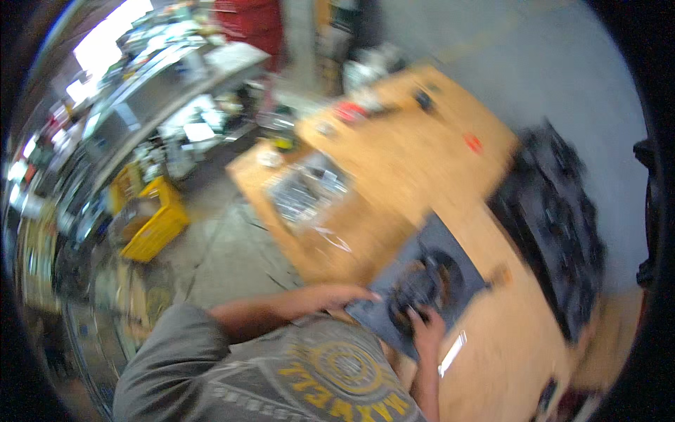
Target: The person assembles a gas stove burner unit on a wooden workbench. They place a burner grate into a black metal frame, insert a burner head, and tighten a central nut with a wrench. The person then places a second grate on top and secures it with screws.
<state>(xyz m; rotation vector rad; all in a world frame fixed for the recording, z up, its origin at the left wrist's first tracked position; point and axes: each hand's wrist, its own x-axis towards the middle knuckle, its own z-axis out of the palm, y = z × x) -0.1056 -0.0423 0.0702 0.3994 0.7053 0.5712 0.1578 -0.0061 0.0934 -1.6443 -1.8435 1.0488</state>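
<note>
A dark grey square panel (464, 261) lies on the wooden table in front of me, blurred by motion. In its middle sits a round black part with a brownish ring (444, 278); its exact kind is too smeared to tell. My left hand (346, 296) grips the panel's near left corner, thumb on top and the other fingers hidden. At the near side of the round part, my right hand (427, 332) has its thumb and finger closed on a black piece (401, 309).
On the wooden table (401, 155) lie a clear plastic bag of parts (309, 188), a red roundish item (349, 111) and a white strip (453, 352). Black plastic sheeting (555, 218) borders the right. A yellow crate (158, 219) and a cluttered bench (140, 112) stand left.
</note>
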